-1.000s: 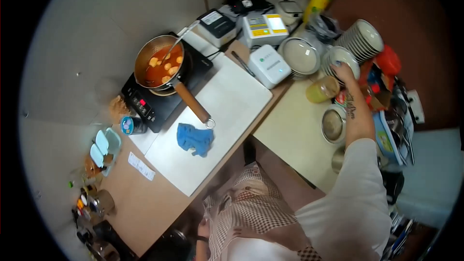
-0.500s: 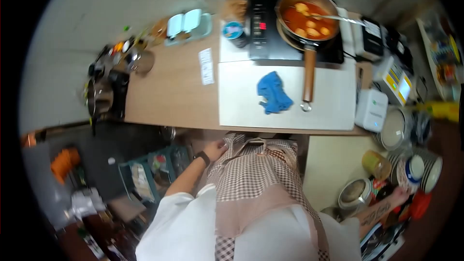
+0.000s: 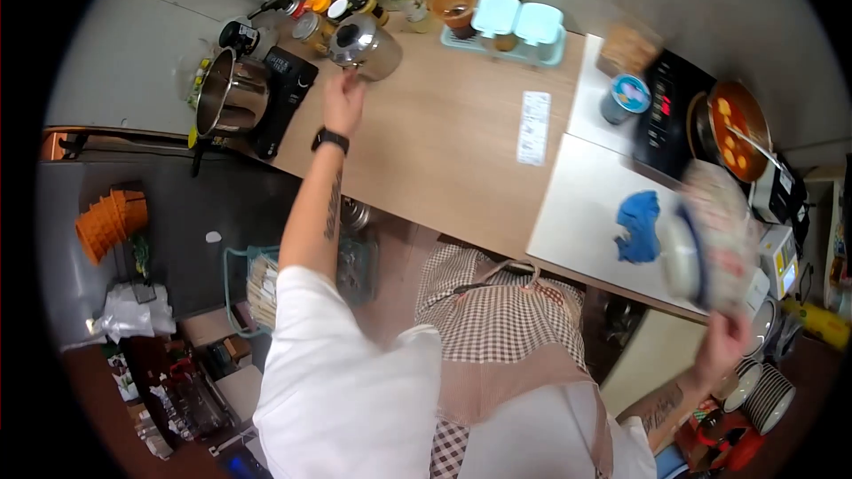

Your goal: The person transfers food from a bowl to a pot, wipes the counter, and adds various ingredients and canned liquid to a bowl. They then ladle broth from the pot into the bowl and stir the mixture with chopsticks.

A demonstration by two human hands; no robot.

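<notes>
My left hand (image 3: pixel 344 99), with a dark band at the wrist, is at the near side of a lidded steel pot (image 3: pixel 377 55) with a black knob. Its fingers are drawn together at the pot's edge, partly hidden, and seem closed on its handle. On the right, my right hand (image 3: pixel 725 343) grips a bowl (image 3: pixel 721 231) from below. Motion smears the bowl, which shows white, dark blue and a reddish pattern. It is tilted above the white board's right end, near the pan of red sauce (image 3: pixel 748 120) on the induction cooker (image 3: pixel 658 120).
A blue cloth (image 3: pixel 639 226) and a paper slip (image 3: pixel 533 129) lie on the worktop. Behind are a pale blue lidded container (image 3: pixel 519 31) and a blue-lidded cup (image 3: pixel 626 98). An open steel pot (image 3: pixel 232 98) stands far left. Stacked bowls (image 3: pixel 770 395) are at the lower right.
The view has turned left. My left hand has moved from beside the apron up to the lidded pot. My right hand has lifted a bowl from the dishes and brought it forward.
</notes>
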